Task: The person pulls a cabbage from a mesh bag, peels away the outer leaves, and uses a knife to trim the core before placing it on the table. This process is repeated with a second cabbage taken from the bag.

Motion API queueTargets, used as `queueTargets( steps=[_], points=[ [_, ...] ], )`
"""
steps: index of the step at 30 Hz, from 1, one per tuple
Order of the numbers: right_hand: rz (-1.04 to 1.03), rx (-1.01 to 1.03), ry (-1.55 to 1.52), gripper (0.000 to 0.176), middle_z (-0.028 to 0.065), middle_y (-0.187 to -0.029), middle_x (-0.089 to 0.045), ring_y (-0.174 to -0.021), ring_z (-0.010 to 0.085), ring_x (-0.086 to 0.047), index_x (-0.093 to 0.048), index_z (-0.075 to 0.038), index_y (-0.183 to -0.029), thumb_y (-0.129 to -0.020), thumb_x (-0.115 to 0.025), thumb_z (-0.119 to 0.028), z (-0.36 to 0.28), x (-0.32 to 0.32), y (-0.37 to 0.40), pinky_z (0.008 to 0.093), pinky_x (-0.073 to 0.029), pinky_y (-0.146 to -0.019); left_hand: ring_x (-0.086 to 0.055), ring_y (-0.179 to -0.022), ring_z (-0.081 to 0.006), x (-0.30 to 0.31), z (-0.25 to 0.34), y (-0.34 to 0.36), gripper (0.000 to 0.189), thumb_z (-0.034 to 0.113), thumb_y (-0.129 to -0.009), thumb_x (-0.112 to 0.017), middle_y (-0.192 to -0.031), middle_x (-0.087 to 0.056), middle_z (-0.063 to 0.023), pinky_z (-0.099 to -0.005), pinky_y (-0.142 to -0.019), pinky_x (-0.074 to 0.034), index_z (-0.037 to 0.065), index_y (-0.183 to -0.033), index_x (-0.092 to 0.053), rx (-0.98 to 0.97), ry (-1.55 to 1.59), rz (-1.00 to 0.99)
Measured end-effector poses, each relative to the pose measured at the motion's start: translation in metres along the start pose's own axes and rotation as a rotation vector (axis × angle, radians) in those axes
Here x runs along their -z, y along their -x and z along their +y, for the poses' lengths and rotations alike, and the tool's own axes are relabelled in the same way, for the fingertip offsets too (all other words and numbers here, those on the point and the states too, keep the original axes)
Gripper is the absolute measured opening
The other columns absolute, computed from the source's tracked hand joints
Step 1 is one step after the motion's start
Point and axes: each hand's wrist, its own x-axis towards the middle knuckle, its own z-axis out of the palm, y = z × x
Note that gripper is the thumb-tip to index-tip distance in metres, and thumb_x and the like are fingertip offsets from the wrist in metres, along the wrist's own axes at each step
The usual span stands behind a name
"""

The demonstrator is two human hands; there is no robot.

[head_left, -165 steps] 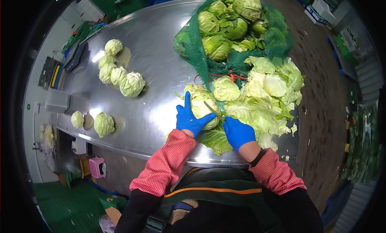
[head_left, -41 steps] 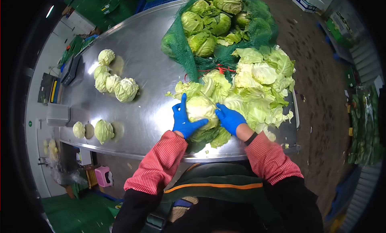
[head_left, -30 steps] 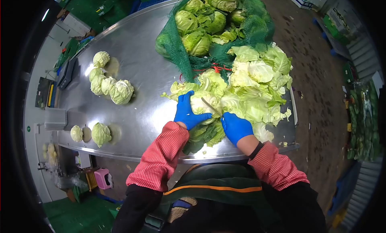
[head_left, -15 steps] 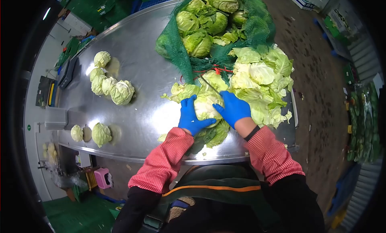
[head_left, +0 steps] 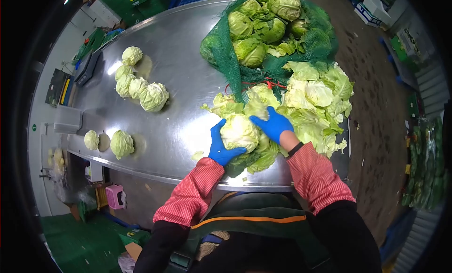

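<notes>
My left hand (head_left: 219,146), in a blue glove, curls round the left and near side of a pale, trimmed cabbage head (head_left: 240,132) on the steel table. To the right of that head is my right hand (head_left: 274,124), also gloved in blue, its fingers closed on a loose cabbage leaf (head_left: 255,108) that is smeared by motion. More loose leaves (head_left: 263,159) lie under and beside the head. A large heap of stripped leaves (head_left: 316,103) rests just beyond my right hand. No knife can be made out clearly now.
A green net sack (head_left: 221,51) of untrimmed cabbages (head_left: 268,30) stands at the far side of the steel table (head_left: 183,51). Several trimmed cabbages (head_left: 153,97) sit on the left, two more (head_left: 122,144) nearer the front edge. A clear plastic tub (head_left: 68,120) is at the left end.
My right hand has moved off the cabbage head, pulling a leaf away from it. A thin dark blade seen by that hand earlier no longer shows clearly. The whole view has shifted slightly.
</notes>
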Motion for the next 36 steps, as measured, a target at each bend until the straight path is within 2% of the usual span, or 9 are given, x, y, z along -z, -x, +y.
queueTargets(
  steps=[2, 12, 18, 22, 26, 30, 31, 34, 36],
  points=[
    [-0.073, 0.097, 0.089, 0.104, 0.0223, -0.134, -0.053, -0.122, 0.0368, -0.052, -0.034, -0.001, -0.144, -0.073, -0.058, -0.073, -0.014, -0.005, 0.017, 0.0411, -0.042, -0.101, -0.041, -0.124, -0.0299, -0.006, 0.012, -0.002, 0.118, 0.032, -0.05, -0.094, -0.131, -0.037, -0.0159, -0.0404, -0.107, -0.036, 0.001, -0.142, -0.026, 0.011, -0.07, -0.016],
    [-0.014, 0.008, -0.345, 0.05, 0.019, -0.102, -0.067, -0.095, 0.0372, -0.064, -0.052, -0.018, -0.13, -0.085, -0.057, -0.039, 0.069, -0.041, 0.02, 0.0436, -0.05, -0.083, -0.04, -0.126, -0.0309, 0.006, 0.008, -0.008, 0.117, 0.036, -0.049, -0.094, -0.131, -0.039, -0.0172, -0.0428, -0.108, -0.034, 0.002, -0.141, -0.029, 0.064, 0.028, -0.015],
    [0.103, 0.119, -0.231, 0.06, 0.0191, -0.106, -0.066, -0.099, 0.0381, -0.063, -0.053, -0.013, -0.127, -0.081, -0.063, -0.05, 0.055, -0.048, 0.019, 0.0444, -0.049, -0.085, -0.035, -0.13, -0.0469, -0.019, 0.078, -0.01, 0.108, 0.055, -0.052, -0.085, -0.142, -0.034, -0.0283, -0.0492, -0.109, -0.032, 0.012, -0.141, -0.042, -0.256, -0.792, -0.138],
    [0.112, 0.053, -0.185, 0.056, 0.0191, -0.106, -0.066, -0.097, 0.0381, -0.063, -0.054, -0.012, -0.124, -0.08, -0.064, -0.047, 0.073, -0.046, 0.016, 0.0449, -0.05, -0.083, -0.045, -0.125, -0.0377, 0.011, 0.051, -0.033, 0.095, 0.038, -0.059, -0.088, -0.134, -0.045, -0.0237, -0.0463, -0.104, -0.039, 0.004, -0.136, -0.044, -0.071, -0.412, -0.039],
    [0.207, 0.198, -0.24, 0.046, 0.0183, -0.102, -0.067, -0.092, 0.0389, -0.063, -0.058, -0.01, -0.113, -0.08, -0.066, -0.04, 0.062, -0.02, 0.021, 0.0445, -0.051, -0.079, -0.053, -0.119, -0.0312, 0.029, 0.024, -0.036, 0.065, 0.029, -0.083, -0.071, -0.128, -0.053, -0.0169, -0.0413, -0.1, -0.045, 0.003, -0.136, -0.042, 0.478, 0.585, 0.097],
    [0.271, 0.23, -0.042, 0.045, 0.0173, -0.102, -0.067, -0.093, 0.0374, -0.064, -0.056, -0.01, -0.112, -0.081, -0.066, -0.04, 0.063, 0.017, 0.014, 0.044, -0.051, -0.078, -0.05, -0.125, -0.0324, 0.031, 0.046, -0.025, 0.069, 0.047, -0.09, -0.055, -0.139, -0.048, -0.0163, -0.0461, -0.104, -0.042, 0.007, -0.143, -0.035, 0.616, 1.23, -0.067],
    [0.252, 0.172, 0.078, 0.052, 0.0163, -0.103, -0.067, -0.095, 0.0362, -0.064, -0.055, -0.009, -0.117, -0.08, -0.068, -0.043, 0.059, 0.024, 0.01, 0.0436, -0.051, -0.079, -0.043, -0.132, -0.0331, 0.03, 0.054, -0.026, 0.078, 0.057, -0.088, -0.05, -0.146, -0.042, -0.0147, -0.0495, -0.11, -0.034, 0.009, -0.146, -0.032, 0.592, 1.184, -0.056],
    [0.444, 0.408, -0.06, 0.059, 0.0156, -0.104, -0.067, -0.096, 0.035, -0.064, -0.054, -0.009, -0.122, -0.08, -0.068, -0.047, 0.008, 0.029, 0.038, 0.0426, -0.051, -0.081, -0.047, -0.128, -0.032, 0.029, 0.066, -0.029, 0.072, 0.049, -0.089, -0.055, -0.141, -0.045, -0.0154, -0.0478, -0.106, -0.039, 0.009, -0.145, -0.032, 0.463, 1.087, -0.046],
    [0.338, 0.497, -0.004, 0.059, 0.0155, -0.102, -0.067, -0.095, 0.0347, -0.064, -0.055, -0.01, -0.122, -0.08, -0.067, -0.049, -0.035, 0.034, 0.061, 0.042, -0.051, -0.081, -0.046, -0.129, -0.032, 0.027, 0.072, -0.028, 0.072, 0.048, -0.09, -0.055, -0.141, -0.046, -0.0155, -0.0477, -0.107, -0.039, 0.009, -0.145, -0.032, 0.422, 1.033, -0.072]
  ],
)
